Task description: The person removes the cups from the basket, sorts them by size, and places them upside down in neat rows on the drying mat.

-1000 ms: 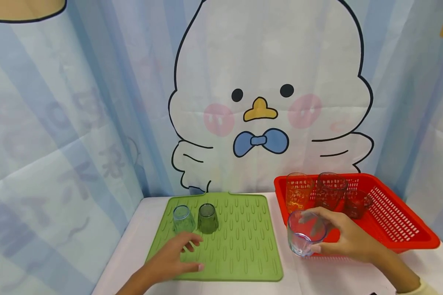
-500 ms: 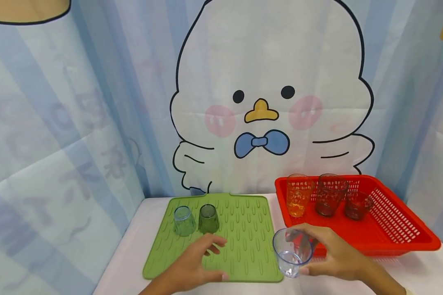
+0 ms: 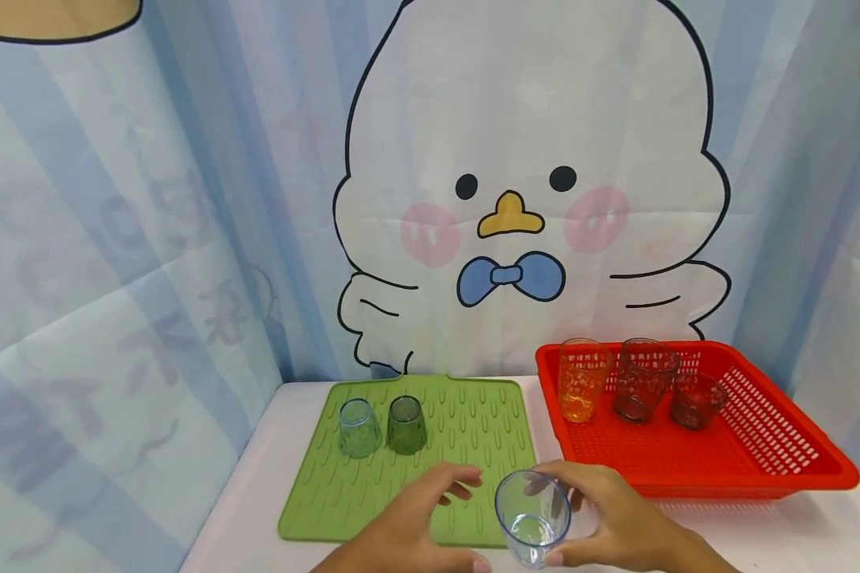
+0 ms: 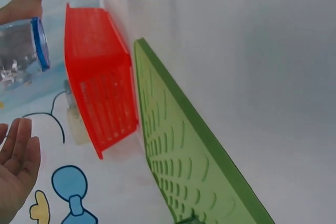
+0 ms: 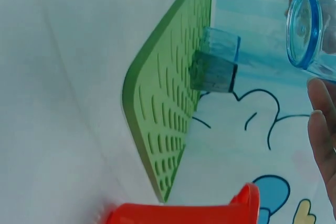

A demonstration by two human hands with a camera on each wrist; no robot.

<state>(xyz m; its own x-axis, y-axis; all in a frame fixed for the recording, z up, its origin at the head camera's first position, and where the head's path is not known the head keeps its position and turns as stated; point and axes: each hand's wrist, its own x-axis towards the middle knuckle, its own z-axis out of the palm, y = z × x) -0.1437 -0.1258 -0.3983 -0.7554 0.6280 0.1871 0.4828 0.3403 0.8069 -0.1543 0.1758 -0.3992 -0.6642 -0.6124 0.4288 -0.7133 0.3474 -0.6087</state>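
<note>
In the head view my right hand (image 3: 612, 517) grips a clear drinking glass (image 3: 533, 521) with a bluish rim, thumb on the near side and fingers on the far side. The glass is held over the front edge of a green drying mat (image 3: 473, 446), its open end facing up and toward me. My left hand (image 3: 416, 525) is just left of the glass, fingers extended and thumb apart, holding nothing. A gap between that hand and the glass (image 4: 18, 51) shows in the left wrist view. On the mat stand a light blue glass (image 3: 360, 430) and a dark grey glass (image 3: 406, 426).
A red plastic basket (image 3: 781, 477) stands right of the mat. Inside it are an amber-looking tall glass (image 3: 580, 390), a clear mug (image 3: 638, 390) and a small cup (image 3: 695, 402). Behind the white table hangs a curtain (image 3: 509, 103) with a cartoon bird.
My right hand has carried the clear glass left and toward me, away from the basket. My left hand has moved right and nearer, toward the glass.
</note>
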